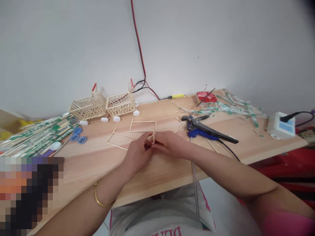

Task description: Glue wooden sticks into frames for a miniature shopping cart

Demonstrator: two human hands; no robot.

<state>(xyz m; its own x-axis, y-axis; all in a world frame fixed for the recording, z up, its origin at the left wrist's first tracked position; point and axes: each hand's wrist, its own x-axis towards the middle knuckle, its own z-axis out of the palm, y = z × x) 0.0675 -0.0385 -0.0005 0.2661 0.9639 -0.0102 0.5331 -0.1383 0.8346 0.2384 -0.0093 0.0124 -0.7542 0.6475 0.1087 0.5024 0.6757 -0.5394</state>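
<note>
My left hand (pixel 139 150) and my right hand (pixel 169 144) meet over the middle of the table. Their fingers are closed around a thin wooden stick (pixel 154 137) that stands up between them; its lower part is hidden by the fingers. Just beyond them lies a rectangular frame of thin sticks (pixel 144 131). Another stick frame (pixel 117 146) lies beside my left hand, partly covered by it. Behind these, two small shopping carts built of sticks, a left one (pixel 88 108) and a right one (pixel 120 104), stand on white wheels with red handles.
A black-and-blue tool (pixel 197 129) with a cord lies right of my hands. Packaged sticks (pixel 39 134) and blue rings (pixel 74 137) are at left. Near the wall lie a yellow-handled cutter (pixel 177 96), red packet (pixel 206 97) and wrappers (pixel 236 108). A white power box (pixel 281 126) sits at right.
</note>
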